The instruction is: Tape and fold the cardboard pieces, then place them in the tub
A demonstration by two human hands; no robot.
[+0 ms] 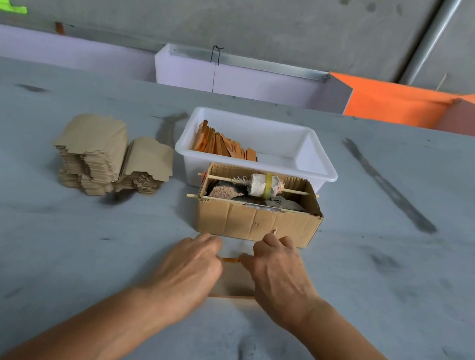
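Observation:
A flat brown cardboard piece lies on the grey table in front of me, mostly hidden under my hands. My left hand and my right hand rest on it side by side, fingers curled down on its far edge, where an orange strip shows between them. Behind the brown cardboard box stands the white tub, holding several folded orange-brown pieces leaning in its left half. Two stacks of flat cardboard blanks stand to the left.
A brown cardboard box sits just beyond my hands, with two wooden sticks across its top, one carrying a cloth-wrapped roll with a yellow band. White and orange panels line the table's far edge against a concrete wall.

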